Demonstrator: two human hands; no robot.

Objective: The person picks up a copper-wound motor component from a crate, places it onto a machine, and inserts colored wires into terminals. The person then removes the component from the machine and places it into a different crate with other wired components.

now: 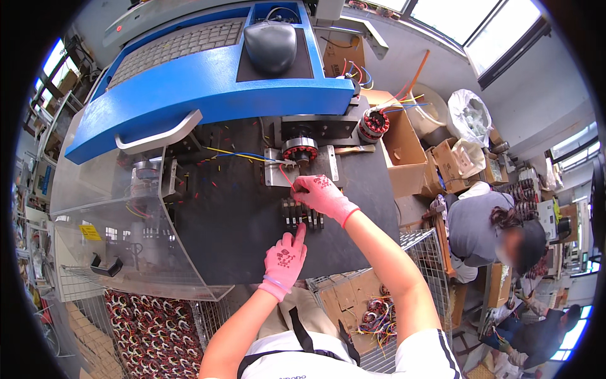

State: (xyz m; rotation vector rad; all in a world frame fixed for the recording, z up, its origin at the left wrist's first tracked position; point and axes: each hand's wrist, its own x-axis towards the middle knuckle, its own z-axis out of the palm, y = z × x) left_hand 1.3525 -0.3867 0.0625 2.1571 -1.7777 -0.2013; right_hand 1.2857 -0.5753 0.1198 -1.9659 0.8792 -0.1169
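Note:
My right hand (323,194), in a pink glove, has its fingertips pinched on a red wire (286,175) just above a row of black terminal clamps (291,212). That wire runs up to a motor stator (299,150) with red windings, mounted on a metal fixture. My left hand (284,260), also pink-gloved, reaches in from below. Its index finger is stretched out and its tip touches the near side of the clamp row; nothing shows in its grasp. Blue and yellow wires (243,154) stretch left from the stator.
A blue shelf (214,104) holding a keyboard and black mouse (270,47) overhangs the dark worktop (233,234). At the left is a clear plastic guard (126,221). Another stator (373,125) sits by a cardboard box (404,151). Stators fill a wire basket (151,328) below. Two people work at right.

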